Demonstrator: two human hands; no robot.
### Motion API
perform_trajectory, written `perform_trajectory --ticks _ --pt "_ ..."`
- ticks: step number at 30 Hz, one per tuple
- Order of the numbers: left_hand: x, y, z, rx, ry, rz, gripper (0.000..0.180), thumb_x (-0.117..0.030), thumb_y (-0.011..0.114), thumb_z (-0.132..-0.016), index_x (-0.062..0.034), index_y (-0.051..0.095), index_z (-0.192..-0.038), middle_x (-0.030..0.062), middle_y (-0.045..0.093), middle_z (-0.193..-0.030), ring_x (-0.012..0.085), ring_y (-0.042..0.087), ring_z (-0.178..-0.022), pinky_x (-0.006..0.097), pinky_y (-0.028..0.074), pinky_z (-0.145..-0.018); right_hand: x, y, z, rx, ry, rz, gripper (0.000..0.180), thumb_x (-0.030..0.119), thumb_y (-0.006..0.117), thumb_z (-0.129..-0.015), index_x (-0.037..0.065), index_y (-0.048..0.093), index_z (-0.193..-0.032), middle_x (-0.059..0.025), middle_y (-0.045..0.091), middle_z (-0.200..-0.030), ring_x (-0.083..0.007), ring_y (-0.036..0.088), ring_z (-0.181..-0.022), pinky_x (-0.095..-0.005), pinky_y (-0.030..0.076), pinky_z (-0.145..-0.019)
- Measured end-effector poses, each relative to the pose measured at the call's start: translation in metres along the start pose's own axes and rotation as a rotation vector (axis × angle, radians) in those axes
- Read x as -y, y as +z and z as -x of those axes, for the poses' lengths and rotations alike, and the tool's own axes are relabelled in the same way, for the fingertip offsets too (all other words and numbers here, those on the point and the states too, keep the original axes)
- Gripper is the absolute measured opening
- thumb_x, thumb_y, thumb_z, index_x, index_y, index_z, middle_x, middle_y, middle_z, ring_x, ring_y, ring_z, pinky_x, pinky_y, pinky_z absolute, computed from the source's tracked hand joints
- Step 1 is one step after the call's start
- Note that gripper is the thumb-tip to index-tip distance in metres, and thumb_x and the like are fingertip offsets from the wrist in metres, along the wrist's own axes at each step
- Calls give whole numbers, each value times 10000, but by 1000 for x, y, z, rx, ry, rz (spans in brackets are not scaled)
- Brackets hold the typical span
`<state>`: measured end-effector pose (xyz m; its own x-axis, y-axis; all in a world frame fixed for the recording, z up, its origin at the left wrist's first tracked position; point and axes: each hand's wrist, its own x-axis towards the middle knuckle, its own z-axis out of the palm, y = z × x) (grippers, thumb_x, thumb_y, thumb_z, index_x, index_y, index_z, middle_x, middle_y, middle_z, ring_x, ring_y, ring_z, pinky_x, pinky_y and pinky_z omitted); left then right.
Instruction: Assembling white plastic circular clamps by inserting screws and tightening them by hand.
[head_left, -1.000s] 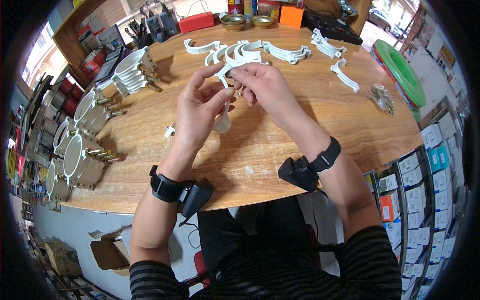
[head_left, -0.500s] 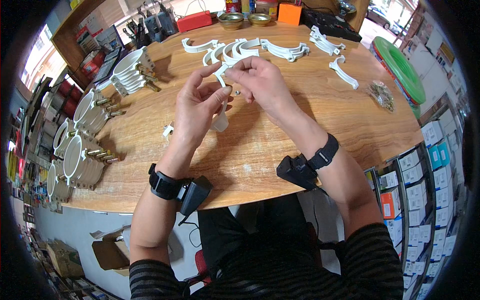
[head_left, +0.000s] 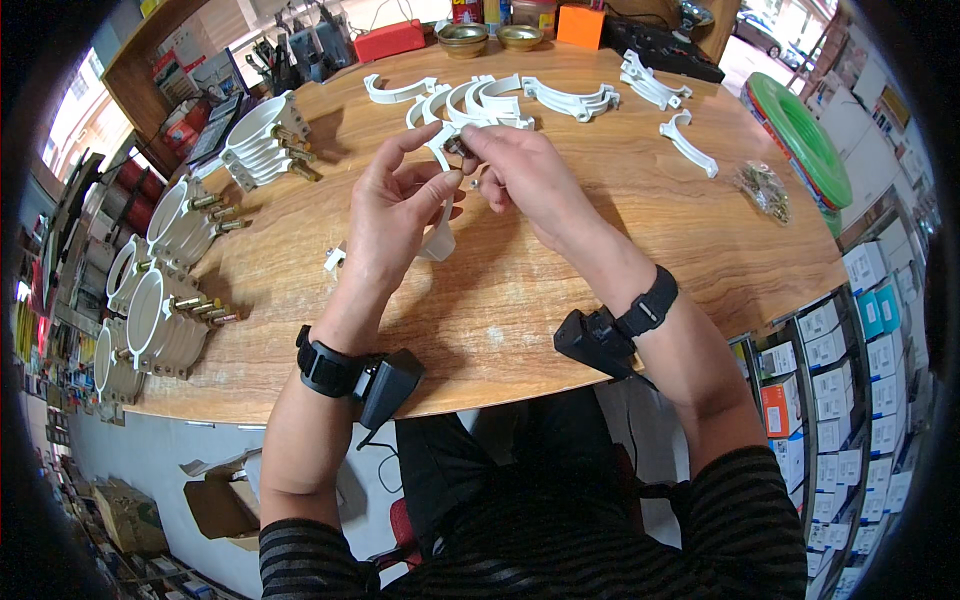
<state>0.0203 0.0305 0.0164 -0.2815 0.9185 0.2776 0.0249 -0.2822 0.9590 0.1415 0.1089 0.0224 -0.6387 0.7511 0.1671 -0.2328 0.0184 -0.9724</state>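
Observation:
My left hand [head_left: 392,205] is closed round a white curved pipe-clamp half [head_left: 438,245], whose lower end shows below the fingers. My right hand [head_left: 515,170] pinches a small dark metal piece [head_left: 456,147], perhaps a screw or nut, against the clamp's upper end; its exact kind is too small to tell. A tiny metal nut [head_left: 475,184] lies on the table just below the right fingers. Beside my left wrist rests a small white end piece [head_left: 334,262], partly hidden by the wrist. Loose white clamp halves [head_left: 480,98] lie just beyond my hands.
Assembled white clamps with brass-coloured bolts stand in stacks [head_left: 262,140] along the left. More loose halves [head_left: 572,101] and a clear bag of hardware [head_left: 763,192] lie to the right. Brass bowls [head_left: 462,40] and an orange box [head_left: 580,27] stand at the back of the wooden table [head_left: 490,330].
My right fingers have shifted and turned slightly at the clamp's upper end, bringing the dark metal piece into sight. My left hand stays almost still on the clamp half.

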Motion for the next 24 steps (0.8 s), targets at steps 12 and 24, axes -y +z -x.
perform_trajectory --ticks 12,24 --pt "1 -1 0 -5 -11 -19 424 -17 566 -802 -73 424 -1198 103 604 -824 128 587 -724 240 489 -618 1 3 2 -20 24 -24 228 250 532 -851 24 546 -827 16 488 -644 -32 399 -488 -183 310 -414" --pt "1 -2 -1 -4 -4 -28 422 -18 571 -800 -69 429 -1194 103 606 -821 123 582 -720 230 479 -618 -4 0 -1 -10 10 3 224 245 553 -838 23 546 -807 25 476 -616 -26 395 -487 -175 298 -408"
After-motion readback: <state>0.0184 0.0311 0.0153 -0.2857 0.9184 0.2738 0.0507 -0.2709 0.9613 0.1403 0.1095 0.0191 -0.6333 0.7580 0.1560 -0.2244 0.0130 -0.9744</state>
